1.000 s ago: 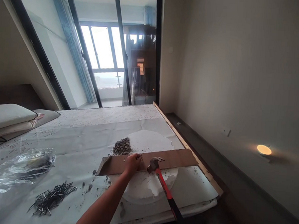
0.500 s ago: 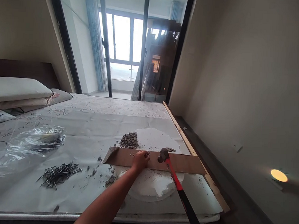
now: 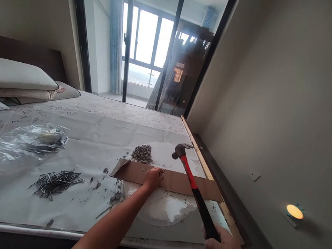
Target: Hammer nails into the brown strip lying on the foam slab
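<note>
My left hand [image 3: 153, 177] rests on a brown cardboard strip [image 3: 179, 181] and pinches something small at its fingertips, too small to make out. My right hand [image 3: 223, 246] grips the black end of a red-handled claw hammer [image 3: 192, 185]. The hammer head [image 3: 180, 150] is raised above the strip, to the right of my left hand. The strip lies across a white foam disc [image 3: 164, 208] on a paper-covered bed [image 3: 104, 136].
A heap of nails [image 3: 54, 180] lies at the left, a clear plastic bag [image 3: 28, 141] behind it. A pile of grey rubble [image 3: 142, 153] sits behind the strip. Pillows [image 3: 18, 79] at far left. A wooden batten [image 3: 200, 156] lines the bed's right edge; a wall lamp [image 3: 294, 211] glows.
The hammer head has lifted from the cardboard strip and now hangs above it. My right hand has come into view at the bottom. The view has swung and tilted.
</note>
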`<act>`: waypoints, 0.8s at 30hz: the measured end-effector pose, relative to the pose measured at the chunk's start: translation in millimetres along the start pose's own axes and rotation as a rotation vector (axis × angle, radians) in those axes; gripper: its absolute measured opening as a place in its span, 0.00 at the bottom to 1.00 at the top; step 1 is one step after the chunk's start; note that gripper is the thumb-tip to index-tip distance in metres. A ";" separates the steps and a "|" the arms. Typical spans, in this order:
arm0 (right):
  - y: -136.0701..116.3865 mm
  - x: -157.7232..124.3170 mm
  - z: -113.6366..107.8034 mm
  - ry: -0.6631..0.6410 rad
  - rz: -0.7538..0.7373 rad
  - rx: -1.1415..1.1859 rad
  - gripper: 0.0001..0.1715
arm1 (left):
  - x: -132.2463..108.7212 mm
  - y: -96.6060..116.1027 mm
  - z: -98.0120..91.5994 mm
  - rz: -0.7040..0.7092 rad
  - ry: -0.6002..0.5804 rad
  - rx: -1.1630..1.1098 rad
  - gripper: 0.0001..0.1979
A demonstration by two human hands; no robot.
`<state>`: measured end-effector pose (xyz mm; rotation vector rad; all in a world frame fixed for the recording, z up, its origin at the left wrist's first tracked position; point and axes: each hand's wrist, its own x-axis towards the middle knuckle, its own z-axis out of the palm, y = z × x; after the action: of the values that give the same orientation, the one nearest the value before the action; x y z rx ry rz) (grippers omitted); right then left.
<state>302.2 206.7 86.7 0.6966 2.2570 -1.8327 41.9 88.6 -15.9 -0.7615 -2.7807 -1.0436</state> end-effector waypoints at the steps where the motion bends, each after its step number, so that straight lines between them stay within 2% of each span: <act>1: -1.0 2.7 3.1 -0.021 0.019 -0.017 0.03 | -0.2 0.0 -0.3 -0.002 -0.005 0.002 0.08; 5: -3.0 9.3 11.2 -0.077 0.029 -0.085 0.03 | -1.7 0.3 -2.0 0.003 -0.025 0.010 0.09; 8: -8.3 6.0 8.7 -0.049 -0.021 -0.034 0.04 | -2.0 0.1 -1.9 0.013 -0.031 0.004 0.09; 12: -7.5 7.1 9.7 -0.048 -0.007 0.012 0.04 | -0.6 -1.3 -0.2 0.028 -0.022 0.002 0.08; 18: -5.5 17.3 23.2 -0.128 0.022 -0.007 0.04 | -0.6 -2.1 -1.4 0.010 -0.015 0.027 0.08; 24: -17.7 7.4 16.1 -0.080 -0.005 0.113 0.04 | -0.1 -1.3 -2.2 0.023 -0.021 -0.004 0.09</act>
<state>285.1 190.7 95.5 0.6230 2.1217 -1.9663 41.2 86.2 -15.0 -0.8085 -2.7813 -1.0432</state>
